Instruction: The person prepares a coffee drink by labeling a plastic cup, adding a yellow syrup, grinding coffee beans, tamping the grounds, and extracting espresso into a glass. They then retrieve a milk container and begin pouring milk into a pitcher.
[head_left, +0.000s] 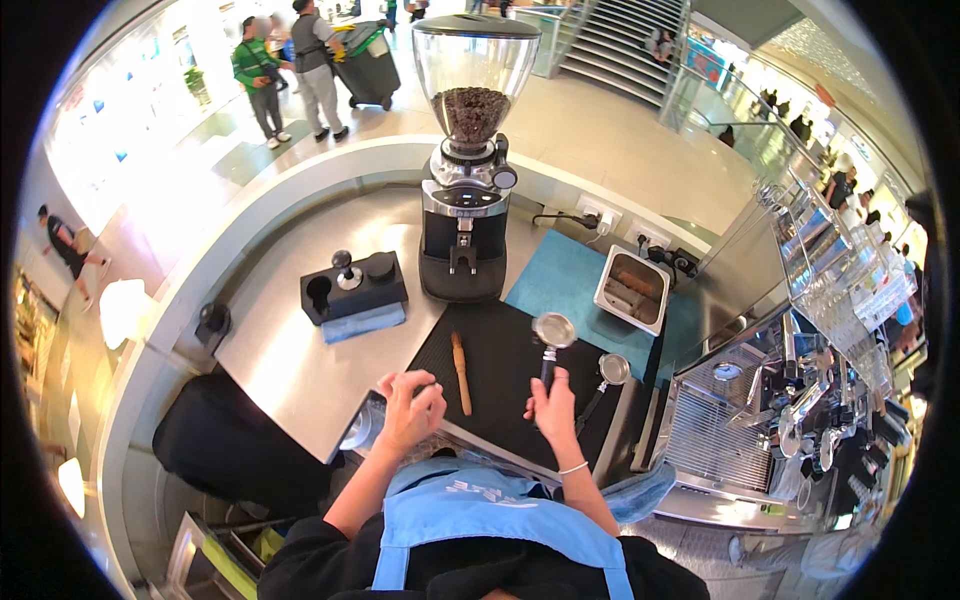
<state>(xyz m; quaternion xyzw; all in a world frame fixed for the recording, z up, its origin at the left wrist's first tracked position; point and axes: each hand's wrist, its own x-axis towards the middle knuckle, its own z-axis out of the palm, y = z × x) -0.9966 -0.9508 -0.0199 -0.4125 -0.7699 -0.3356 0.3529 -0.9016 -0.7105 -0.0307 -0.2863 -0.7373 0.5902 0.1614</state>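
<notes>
My right hand (553, 405) grips the black handle of a portafilter (555, 331), its metal basket held up over a black rubber mat (487, 375). My left hand (412, 409) is raised at the mat's left edge with its fingers curled; whether it holds something is not clear. Between the hands, a wooden-handled brush (461, 379) lies on the mat. A second portafilter (614, 369) rests at the mat's right side. Beyond the mat stands a coffee grinder (465, 240) with dark beans in its clear hopper. A tamper (347, 271) sits in a black tamping station (360, 289), left of the grinder.
A folded blue cloth (364, 323) touches the tamping station. A steel container (634, 289) stands on a blue mat (559, 270) near wall sockets. To the right is an espresso machine (724, 420). A curved counter wall (247, 199) rings the worktop; people stand beyond it.
</notes>
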